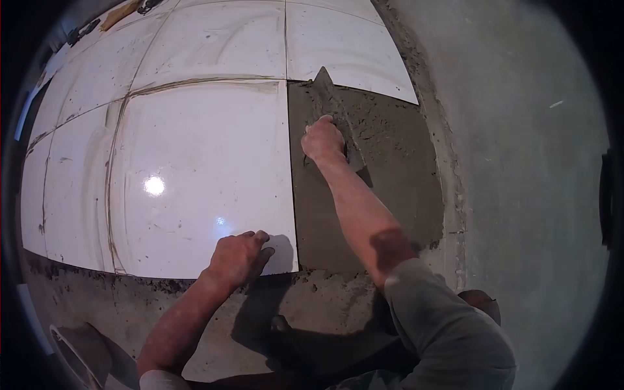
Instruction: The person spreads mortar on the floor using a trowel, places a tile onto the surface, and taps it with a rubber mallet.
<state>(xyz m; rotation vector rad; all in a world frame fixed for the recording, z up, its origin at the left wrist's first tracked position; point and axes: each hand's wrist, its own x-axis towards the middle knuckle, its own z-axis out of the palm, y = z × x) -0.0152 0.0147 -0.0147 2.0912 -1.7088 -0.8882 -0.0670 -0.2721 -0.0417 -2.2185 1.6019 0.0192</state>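
Observation:
A patch of wet grey mortar lies between the white tiles and the wall at the right. Over its upper part my right hand is wrapped round the handle of a metal trowel, whose long blade rests on the mortar with the pointed end up near the tile edge. My left hand is at the front edge of the large white tile, its fingers curled and pressed together; whether anything is between them cannot be made out.
More white tiles with mortar-smeared joints stretch to the back and left. A smooth grey wall or slab runs along the right. A bucket-like container stands at the lower left. Rough floor lies in front.

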